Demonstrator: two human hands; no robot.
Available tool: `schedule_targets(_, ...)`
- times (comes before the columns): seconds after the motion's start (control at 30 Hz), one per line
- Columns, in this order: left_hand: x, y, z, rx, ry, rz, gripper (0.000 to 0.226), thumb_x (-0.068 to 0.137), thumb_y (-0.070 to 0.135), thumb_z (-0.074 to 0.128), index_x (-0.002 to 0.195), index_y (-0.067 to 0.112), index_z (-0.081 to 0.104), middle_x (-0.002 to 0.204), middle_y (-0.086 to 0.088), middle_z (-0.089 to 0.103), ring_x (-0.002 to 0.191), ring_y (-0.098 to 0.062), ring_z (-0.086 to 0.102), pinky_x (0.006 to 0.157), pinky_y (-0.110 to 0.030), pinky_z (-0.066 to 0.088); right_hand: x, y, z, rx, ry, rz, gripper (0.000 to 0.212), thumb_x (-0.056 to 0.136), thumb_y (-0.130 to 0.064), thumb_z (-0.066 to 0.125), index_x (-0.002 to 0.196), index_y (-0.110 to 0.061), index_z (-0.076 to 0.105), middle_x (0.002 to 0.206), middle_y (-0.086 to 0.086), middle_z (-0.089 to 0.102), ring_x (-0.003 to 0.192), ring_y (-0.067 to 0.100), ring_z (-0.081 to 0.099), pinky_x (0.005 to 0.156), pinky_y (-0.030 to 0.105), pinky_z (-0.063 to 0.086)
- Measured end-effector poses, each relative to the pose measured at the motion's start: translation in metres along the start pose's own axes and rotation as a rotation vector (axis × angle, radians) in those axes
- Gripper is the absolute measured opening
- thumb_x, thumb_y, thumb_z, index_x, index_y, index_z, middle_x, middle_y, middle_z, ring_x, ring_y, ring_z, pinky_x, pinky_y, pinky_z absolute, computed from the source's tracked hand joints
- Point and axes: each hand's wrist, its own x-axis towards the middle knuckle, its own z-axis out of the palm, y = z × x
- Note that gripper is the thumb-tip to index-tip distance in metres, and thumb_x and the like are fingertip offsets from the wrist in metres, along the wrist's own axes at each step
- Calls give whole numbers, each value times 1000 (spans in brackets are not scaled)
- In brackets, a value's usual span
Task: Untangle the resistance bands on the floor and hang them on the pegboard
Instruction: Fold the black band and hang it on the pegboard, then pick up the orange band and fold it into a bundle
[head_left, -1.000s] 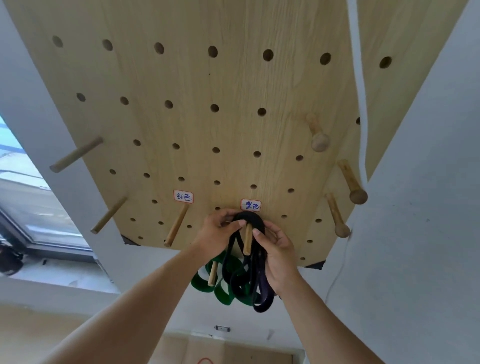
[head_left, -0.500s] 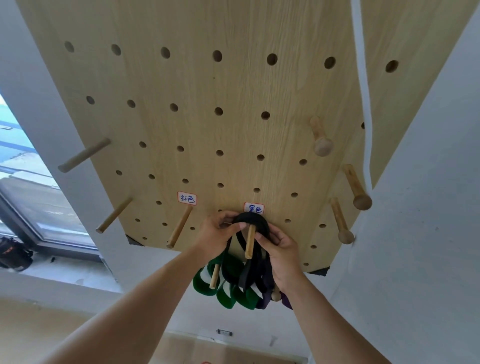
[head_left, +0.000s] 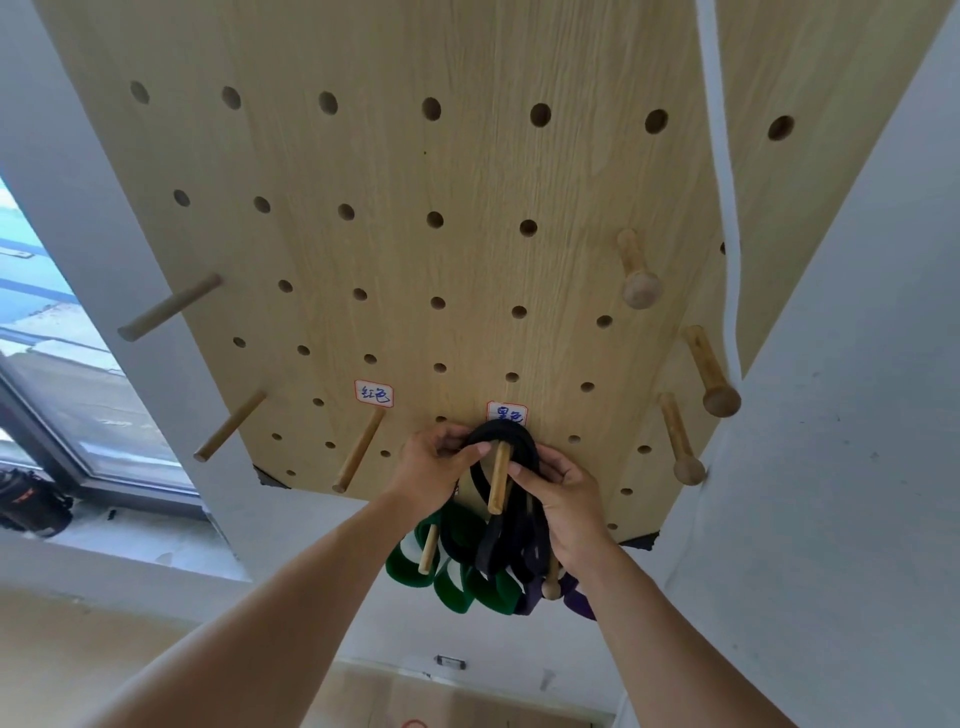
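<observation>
Overhead, both hands (head_left: 498, 478) pinch black band (head_left: 501, 439) over peg (head_left: 500, 478).

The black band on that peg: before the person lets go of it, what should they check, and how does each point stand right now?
1. Black band looped over the peg: ok.
2. Left hand and right hand both hold the band: ok.
3. Peg seated firmly in the pegboard: cannot tell, the band hides its base.
4. Band free of twists: cannot tell, strands overlap below the peg.
5. Band hangs apart from the green bands: not ok, they overlap.
</observation>
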Motion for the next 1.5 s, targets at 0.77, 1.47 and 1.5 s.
schedule_targets(0.77,-16,15,7,68,215,17,16,85,32,79,96,21,75,88,11,74,85,-3,68,66,-13,49,-7,5,3,-297,292,-222,19,79,-30,89,85,-19,75,78,-7,77,72,-1,70,66,13,53)
schedule_targets(1.47,-208,-105,-79,50,392,-295,15,87,45,75,92,30,74,90,15,73,86,-4,68,74,-25,54,-112,109,40,-277,408,-280,5,91,-31,78,89,-34,74,98,-6,77,91,4,71,84,26,60)
schedule_targets(1.5,-225,-116,-86,24,409,-304,14,87,42,76,90,29,74,87,14,73,84,-4,68,74,-23,54,-124,119,45,-303,398,-270,4,91,-30,78,90,-33,75,97,-5,77,91,7,72,86,29,60)
